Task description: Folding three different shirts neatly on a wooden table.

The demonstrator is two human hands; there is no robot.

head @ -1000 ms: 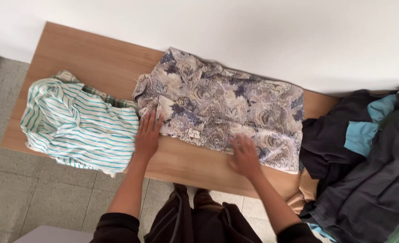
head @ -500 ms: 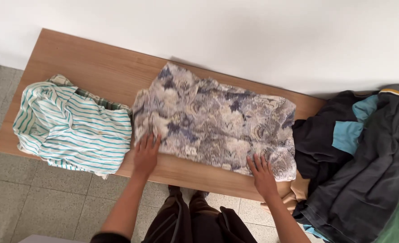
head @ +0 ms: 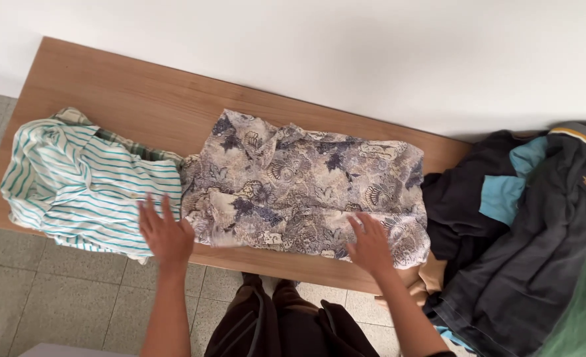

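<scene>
The dark clothes pile runs off the right edge; the striped shirt hides a checked garment.

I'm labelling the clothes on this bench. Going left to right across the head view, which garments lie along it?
Teal-and-white striped shirt → blue-and-beige patterned shirt → heap of dark navy, light blue and green clothes.
</scene>
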